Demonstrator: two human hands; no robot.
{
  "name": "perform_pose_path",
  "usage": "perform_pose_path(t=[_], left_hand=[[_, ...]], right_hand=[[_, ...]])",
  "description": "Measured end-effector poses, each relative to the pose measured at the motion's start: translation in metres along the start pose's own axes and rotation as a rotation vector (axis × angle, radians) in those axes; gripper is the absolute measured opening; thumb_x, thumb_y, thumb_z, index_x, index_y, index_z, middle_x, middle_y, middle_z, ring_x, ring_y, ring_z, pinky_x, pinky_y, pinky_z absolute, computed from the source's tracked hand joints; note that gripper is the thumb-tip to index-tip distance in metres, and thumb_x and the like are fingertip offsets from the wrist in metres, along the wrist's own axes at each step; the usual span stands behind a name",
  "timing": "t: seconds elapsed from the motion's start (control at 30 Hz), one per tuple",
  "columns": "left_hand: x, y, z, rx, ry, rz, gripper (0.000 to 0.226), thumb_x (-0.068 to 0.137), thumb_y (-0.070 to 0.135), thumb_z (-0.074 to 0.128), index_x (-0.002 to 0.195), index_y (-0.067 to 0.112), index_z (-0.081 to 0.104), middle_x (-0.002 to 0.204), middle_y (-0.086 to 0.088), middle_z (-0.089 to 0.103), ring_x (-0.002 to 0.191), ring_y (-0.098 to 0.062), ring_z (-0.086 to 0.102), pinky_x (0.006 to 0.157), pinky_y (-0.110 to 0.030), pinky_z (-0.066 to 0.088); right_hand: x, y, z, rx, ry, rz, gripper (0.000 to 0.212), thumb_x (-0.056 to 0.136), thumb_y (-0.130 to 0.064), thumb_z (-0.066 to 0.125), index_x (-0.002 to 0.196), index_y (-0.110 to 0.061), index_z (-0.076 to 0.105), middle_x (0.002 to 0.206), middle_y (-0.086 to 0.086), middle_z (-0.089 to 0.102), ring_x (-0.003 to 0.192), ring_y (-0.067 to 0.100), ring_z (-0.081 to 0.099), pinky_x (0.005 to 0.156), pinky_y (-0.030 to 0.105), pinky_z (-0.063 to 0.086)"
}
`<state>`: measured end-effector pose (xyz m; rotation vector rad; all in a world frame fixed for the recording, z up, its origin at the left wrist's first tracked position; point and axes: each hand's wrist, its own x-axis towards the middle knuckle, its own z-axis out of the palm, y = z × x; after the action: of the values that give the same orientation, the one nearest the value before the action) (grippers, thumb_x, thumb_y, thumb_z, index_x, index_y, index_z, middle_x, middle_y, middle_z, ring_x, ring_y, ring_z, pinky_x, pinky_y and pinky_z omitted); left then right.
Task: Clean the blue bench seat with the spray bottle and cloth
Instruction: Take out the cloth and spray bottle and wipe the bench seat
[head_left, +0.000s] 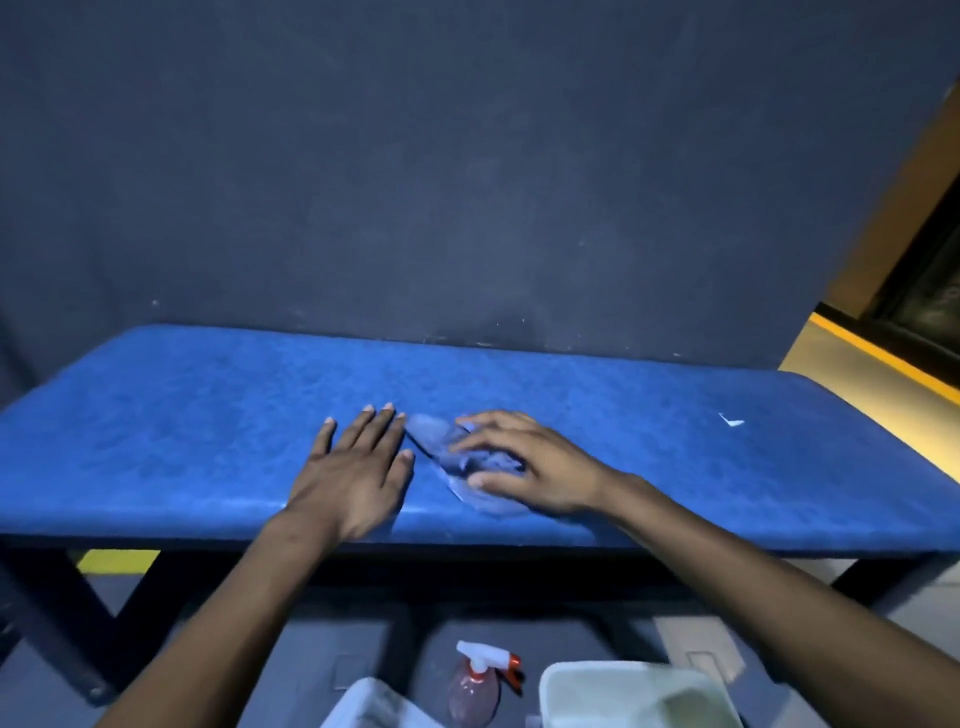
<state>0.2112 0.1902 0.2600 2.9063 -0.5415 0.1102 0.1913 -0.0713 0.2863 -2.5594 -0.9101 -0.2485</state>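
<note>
Two hands on the blue bench seat (156, 441): left hand (353, 467) flat, fingers straight and slightly spread; right hand (524, 467) curled on the cloth (447, 452) mid-seat. Looks like wiping's underway, with the right end probably left. Spray bottle (475, 686) stands on the floor below. No readable labels.

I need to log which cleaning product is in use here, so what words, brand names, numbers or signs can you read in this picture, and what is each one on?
None can be read.
Spray bottle, on the floor below the bench: no label text or brand shows on it.
Blue bench seat: no print; only a small white fleck near its right end.
Cloth under the right hand: blurred, no print visible.
Two pale tubs at the bottom edge: no marks visible.
</note>
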Motion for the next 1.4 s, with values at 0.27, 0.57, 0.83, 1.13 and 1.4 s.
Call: perform_pose_path(t=[0.27, 0.57, 0.83, 1.13, 1.4], left_hand=[[0.0, -0.001, 0.002, -0.023, 0.018, 0.013, 0.096, 0.079, 0.06, -0.016, 0.166, 0.029, 0.009, 0.174, 0.013, 0.001, 0.16, -0.007, -0.005, 0.129, -0.045, -0.005], [0.0, -0.001, 0.004, -0.047, 0.023, -0.001, 0.079, 0.092, 0.056, -0.004, 0.166, 0.03, 0.009, 0.174, 0.015, 0.002, 0.159, -0.005, -0.005, 0.129, -0.044, -0.007], [0.0, 0.003, 0.002, -0.05, 0.029, 0.017, 0.074, 0.097, 0.053, -0.001, 0.166, 0.029, 0.008, 0.174, 0.016, -0.002, 0.159, -0.005, -0.007, 0.129, -0.045, -0.007], [-0.002, 0.0, -0.001, -0.045, 0.001, -0.016, 0.089, 0.084, 0.061, -0.011, 0.166, 0.033, 0.012, 0.173, 0.017, 0.003, 0.159, -0.004, -0.002, 0.129, -0.044, -0.003], [0.014, 0.054, -0.022, -0.07, -0.081, 0.073, 0.08, 0.089, 0.058, 0.004, 0.161, 0.033, 0.029, 0.173, 0.011, 0.015, 0.159, -0.008, 0.01, 0.127, -0.053, 0.003]], right_hand=[[0.069, 0.08, -0.002, -0.099, 0.219, 0.286, 0.032, 0.097, -0.036, 0.059, 0.128, -0.029, 0.064, 0.139, -0.001, 0.056, 0.134, 0.022, 0.051, 0.106, 0.029, 0.038], [-0.003, 0.029, 0.0, 0.029, 0.071, 0.06, 0.032, 0.096, -0.037, 0.062, 0.128, -0.035, 0.062, 0.141, -0.011, 0.055, 0.14, 0.003, 0.043, 0.113, 0.02, 0.032], [0.063, 0.088, -0.001, 0.003, 0.324, 0.384, 0.031, 0.088, -0.04, 0.067, 0.118, -0.031, 0.07, 0.131, -0.008, 0.06, 0.13, 0.015, 0.053, 0.112, 0.032, 0.039], [0.003, 0.025, 0.006, 0.014, 0.178, 0.193, 0.032, 0.091, -0.034, 0.067, 0.122, -0.036, 0.065, 0.131, -0.013, 0.057, 0.135, 0.003, 0.045, 0.112, 0.025, 0.033], [-0.112, 0.057, -0.075, 0.045, 0.463, 0.417, 0.025, 0.093, -0.023, 0.065, 0.117, -0.023, 0.071, 0.124, -0.007, 0.065, 0.129, 0.004, 0.053, 0.11, 0.026, 0.04]])
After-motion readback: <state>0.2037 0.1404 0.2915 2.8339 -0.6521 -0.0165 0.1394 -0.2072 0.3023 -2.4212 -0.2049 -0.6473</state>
